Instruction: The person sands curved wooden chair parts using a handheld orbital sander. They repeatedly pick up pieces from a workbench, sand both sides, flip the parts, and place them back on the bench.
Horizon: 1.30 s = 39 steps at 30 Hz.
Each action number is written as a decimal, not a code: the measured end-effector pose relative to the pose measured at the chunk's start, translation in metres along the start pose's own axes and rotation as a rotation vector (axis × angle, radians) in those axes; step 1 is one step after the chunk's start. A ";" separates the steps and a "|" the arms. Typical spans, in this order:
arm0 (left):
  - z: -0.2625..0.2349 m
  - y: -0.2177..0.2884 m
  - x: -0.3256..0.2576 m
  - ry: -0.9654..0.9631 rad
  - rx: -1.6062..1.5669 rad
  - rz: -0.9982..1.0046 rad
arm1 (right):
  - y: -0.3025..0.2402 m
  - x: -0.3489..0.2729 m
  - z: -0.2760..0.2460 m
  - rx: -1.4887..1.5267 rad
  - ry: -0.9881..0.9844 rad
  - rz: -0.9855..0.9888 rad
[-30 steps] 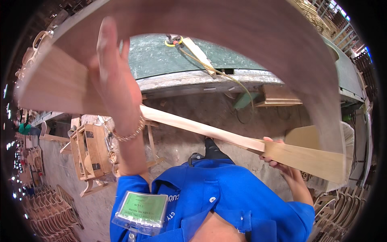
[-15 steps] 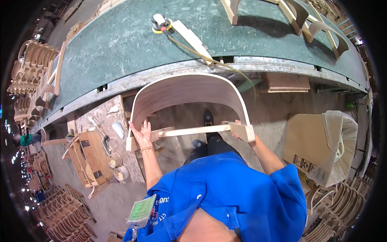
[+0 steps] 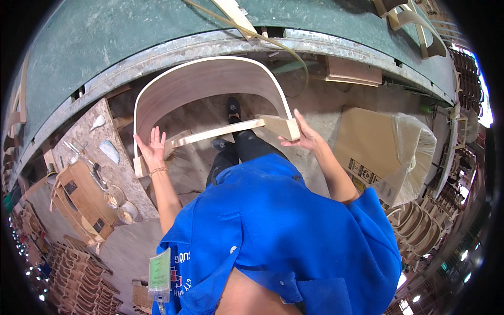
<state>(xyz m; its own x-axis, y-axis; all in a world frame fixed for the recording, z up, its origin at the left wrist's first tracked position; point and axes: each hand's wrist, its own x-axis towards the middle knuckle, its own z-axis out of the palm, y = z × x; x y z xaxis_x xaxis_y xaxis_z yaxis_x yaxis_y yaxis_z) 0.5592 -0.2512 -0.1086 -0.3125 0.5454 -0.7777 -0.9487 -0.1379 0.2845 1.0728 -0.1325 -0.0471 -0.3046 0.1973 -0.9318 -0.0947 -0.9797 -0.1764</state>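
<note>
Head view, looking straight down: a bent plywood arch [image 3: 210, 79] hangs in front of the person, just below the metal-edged rim of a long green workbench [image 3: 105, 37] that sweeps across from nine o'clock to two o'clock. The left hand [image 3: 152, 149] sits at the arch's left foot, about nine o'clock from centre, palm pressed flat against the wood with fingers spread apart, not wrapped round it. The right hand [image 3: 304, 137] is at about one o'clock, fingers curled under the pale wooden block [image 3: 283, 126] at the arch's right foot and gripping it. A light crossbar [image 3: 218, 132] runs between the two feet, and the dark shoes [image 3: 232, 107] show through the opening on a dusty concrete floor [image 3: 315, 100].

Round the room: at eight o'clock a chipboard panel [image 3: 105, 157] carries scraps and small tools, with a small wooden frame [image 3: 79, 197] beside it. Down at seven o'clock, stacks of curved wooden parts [image 3: 68, 278]. At three o'clock a cardboard box [image 3: 367, 142] with a clear plastic bag [image 3: 415, 152] draped over it. More bent frames [image 3: 409, 21] rest on the bench at one o'clock, and a hose [image 3: 273, 44] loops off its edge. A blue jacket [image 3: 283, 236] fills the lower middle, a green badge [image 3: 159, 270] clipped at six to seven o'clock.
</note>
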 end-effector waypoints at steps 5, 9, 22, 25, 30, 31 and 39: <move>0.045 -0.002 -0.068 0.066 0.894 0.609 | -0.002 -0.018 0.014 -0.115 0.107 -0.257; 0.022 0.020 -0.083 0.250 1.376 1.048 | -0.009 -0.012 0.010 -0.214 0.168 -0.192; -0.014 0.071 -0.087 0.168 1.004 0.092 | -0.264 0.050 0.145 -0.985 0.418 -1.164; -0.012 0.068 -0.086 0.214 0.989 0.140 | -0.311 0.096 0.183 -1.296 0.568 -1.269; -0.002 0.058 -0.092 0.294 1.032 0.221 | -0.314 0.137 0.265 -1.446 0.733 -1.024; -0.002 0.054 -0.095 0.317 1.037 0.224 | -0.312 0.142 0.271 -1.438 0.745 -1.058; -0.004 0.042 -0.100 0.384 0.979 0.280 | -0.402 0.147 0.286 -1.533 0.378 -1.151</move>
<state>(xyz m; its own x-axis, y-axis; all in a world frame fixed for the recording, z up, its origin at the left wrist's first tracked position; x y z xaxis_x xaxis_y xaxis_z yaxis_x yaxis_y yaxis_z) 0.5503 -0.3144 -0.0211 -0.6673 0.2792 -0.6905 -0.4449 0.5940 0.6702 0.7952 0.3007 -0.0228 -0.5040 0.8483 -0.1625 0.7657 0.3518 -0.5384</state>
